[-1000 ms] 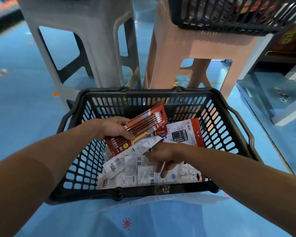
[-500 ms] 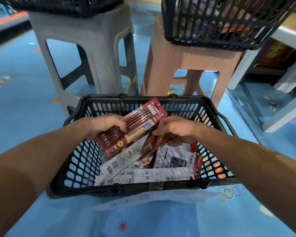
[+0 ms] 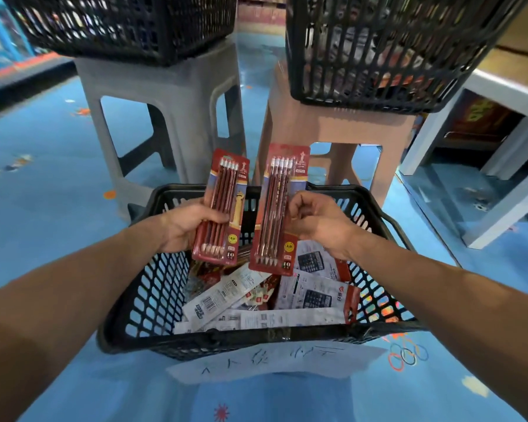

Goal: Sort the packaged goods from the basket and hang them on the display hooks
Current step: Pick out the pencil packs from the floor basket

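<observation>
1. While both hands are held above the basket, each grips one red pencil pack, upright, eraser ends up.
2. The left hand wraps round the lower half of the left pack, thumb across the front and fingers behind.
3. The right hand pinches the right pack at its right edge, about mid-height, with the fingers curled.
4. The two packs stand side by side, near but apart, over the basket's far rim. Each carries a round yellow sticker near its bottom end.
5. Inside the basket, calculator packs lie toward the right wall. White packets with barcodes lie across the middle and along the near wall. More red packaging shows by the left wall, partly hidden under the left pack.
6. A paper note with handwritten marks hangs just below the near rim; how it is fixed cannot be told.
7. Blue floor shows around the basket.
8. Beyond the far rim stand a grey stool on the left and a pink stool on the right.
9. The grey stool carries a second basket and the pink stool a third basket, whose contents are blurred behind the mesh.
</observation>
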Demonstrator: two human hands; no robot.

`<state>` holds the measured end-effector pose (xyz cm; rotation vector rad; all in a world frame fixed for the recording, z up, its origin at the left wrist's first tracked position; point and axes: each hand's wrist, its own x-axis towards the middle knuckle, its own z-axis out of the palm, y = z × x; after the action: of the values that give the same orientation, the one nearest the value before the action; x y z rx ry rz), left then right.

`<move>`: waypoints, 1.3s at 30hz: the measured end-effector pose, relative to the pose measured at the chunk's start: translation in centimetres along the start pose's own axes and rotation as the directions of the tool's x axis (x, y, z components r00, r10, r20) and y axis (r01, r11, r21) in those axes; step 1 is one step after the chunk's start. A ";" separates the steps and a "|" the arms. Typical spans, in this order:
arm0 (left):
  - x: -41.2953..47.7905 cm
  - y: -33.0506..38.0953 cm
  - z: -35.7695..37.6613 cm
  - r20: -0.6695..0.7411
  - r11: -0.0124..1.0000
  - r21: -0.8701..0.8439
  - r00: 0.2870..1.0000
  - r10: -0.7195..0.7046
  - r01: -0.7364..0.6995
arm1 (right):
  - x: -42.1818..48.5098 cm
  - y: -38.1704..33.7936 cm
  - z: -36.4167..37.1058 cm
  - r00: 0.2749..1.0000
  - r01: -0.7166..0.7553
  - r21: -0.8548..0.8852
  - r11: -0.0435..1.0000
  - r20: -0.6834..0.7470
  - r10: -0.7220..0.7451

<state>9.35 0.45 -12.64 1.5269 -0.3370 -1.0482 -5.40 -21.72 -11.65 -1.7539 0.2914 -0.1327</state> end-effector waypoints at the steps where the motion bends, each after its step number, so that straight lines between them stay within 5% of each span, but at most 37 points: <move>1: 0.0 0.0 0.1 0.014 1.000 0.002 1.000 0.003 -0.003 | 0.1 -0.1 0.4 1.000 0.006 0.013 1.000 0.014 -0.006; 7: 0.6 -0.6 1.1 0.066 0.999 -0.044 0.998 0.011 -0.008 | 0.8 0.4 3.8 0.999 0.010 -0.001 1.000 0.039 -0.010; 16: 1.1 -0.8 0.6 -0.067 0.974 -0.224 0.997 -0.045 0.029 | 2.9 0.6 4.0 0.989 -0.091 0.047 0.995 0.118 0.085; 21: 1.9 -1.4 1.0 0.003 0.993 -0.115 1.000 0.003 -0.002 | 3.8 0.4 6.2 0.995 -0.002 0.115 0.993 0.101 -0.009; 26: 3.2 -2.2 1.6 -0.169 0.995 -0.048 0.983 0.078 -0.087 | 6.1 2.2 5.8 0.994 0.034 -0.272 0.962 -0.086 -0.060; 28: 3.4 -2.3 0.9 -0.262 0.992 -0.059 0.961 0.091 -0.110 | 7.0 3.4 4.2 0.993 -0.015 -0.609 0.793 -0.100 -0.058; 31: 3.6 -2.6 -0.2 -0.353 0.994 0.005 0.930 0.101 -0.106 | 7.4 4.8 2.9 0.981 -0.179 -0.792 0.584 -0.100 0.165; 36: 4.5 -3.2 -0.9 -0.377 0.989 0.120 0.918 0.124 -0.084 | 7.4 6.9 3.3 0.820 -0.515 -0.471 0.716 -0.028 0.572; 39: 4.7 -3.5 -1.1 -0.383 0.987 0.133 0.913 0.139 -0.095 | 8.1 8.5 3.9 0.797 -0.586 -0.323 0.744 -0.062 0.601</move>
<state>11.53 -1.30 -17.89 1.7531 -0.2051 -0.6162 2.34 -21.75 -21.29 -1.8996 0.8703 0.4491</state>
